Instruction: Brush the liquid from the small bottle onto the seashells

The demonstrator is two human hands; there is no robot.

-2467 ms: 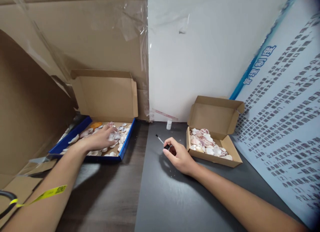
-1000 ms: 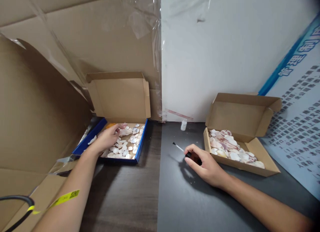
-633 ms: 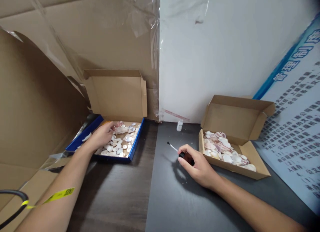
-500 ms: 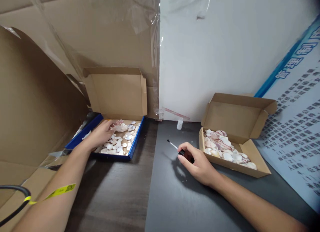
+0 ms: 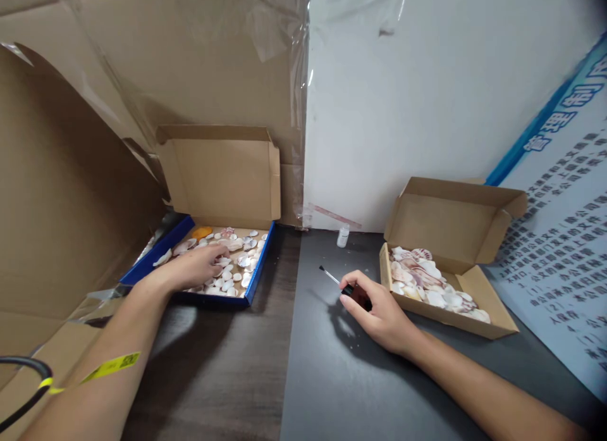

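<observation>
My left hand (image 5: 202,265) reaches over the blue-sided cardboard box (image 5: 258,264) on the left, its fingers bent down and a little apart among small white shells (image 5: 227,283). Nothing shows clasped in it, though the fingertips are partly hidden. An orange shell (image 5: 202,232) lies at the box's back left. Held in my right hand (image 5: 379,311) is a small brush (image 5: 333,278) with a black cap for a handle, its dark bristles pointing up and left above the grey mat. Behind it stands a small whitish bottle (image 5: 343,236).
To the right sits an open brown cardboard box (image 5: 497,321) heaped with larger shells (image 5: 424,279). A grey mat (image 5: 327,378) covers the right part of the dark wooden table (image 5: 227,365). Cardboard and a white panel (image 5: 389,112) stand behind; a printed sheet (image 5: 564,251) leans at right.
My left hand has shifted right and lower within the blue box, uncovering the orange shell. My right hand keeps its hold on the brush, almost unmoved. The view has shifted slightly.
</observation>
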